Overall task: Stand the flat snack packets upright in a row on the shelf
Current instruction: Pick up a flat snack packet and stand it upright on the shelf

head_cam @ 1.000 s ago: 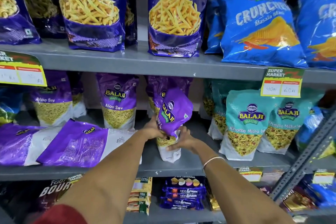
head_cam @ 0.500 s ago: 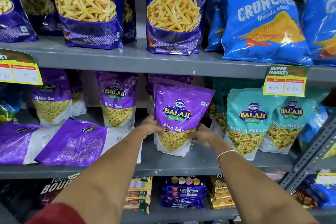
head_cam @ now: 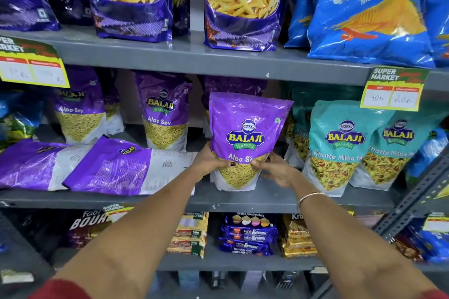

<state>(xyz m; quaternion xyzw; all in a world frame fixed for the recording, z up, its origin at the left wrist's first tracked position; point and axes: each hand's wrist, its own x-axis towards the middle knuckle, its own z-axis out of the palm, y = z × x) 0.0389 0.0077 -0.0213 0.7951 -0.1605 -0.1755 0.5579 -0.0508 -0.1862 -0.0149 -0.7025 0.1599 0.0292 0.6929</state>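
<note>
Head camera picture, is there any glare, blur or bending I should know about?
Head view: glare streaks the glossy purple Aloo Sev packet held in both hands and the shiny blue Crunchex bag; the grey metal shelf edge bows from the wide lens; handwriting on the yellow-bordered price tag is smeared.

From my remote feed, this is a supermarket snack aisle: grey steel shelves are stocked in tiers with branded goods, purple Aloo Sev packets beside teal Khatta Mitha packets, blue crisp bags above, biscuit packs below. Tags clipped to the shelf edges read "Super Market", with handwritten prices on them.
</note>
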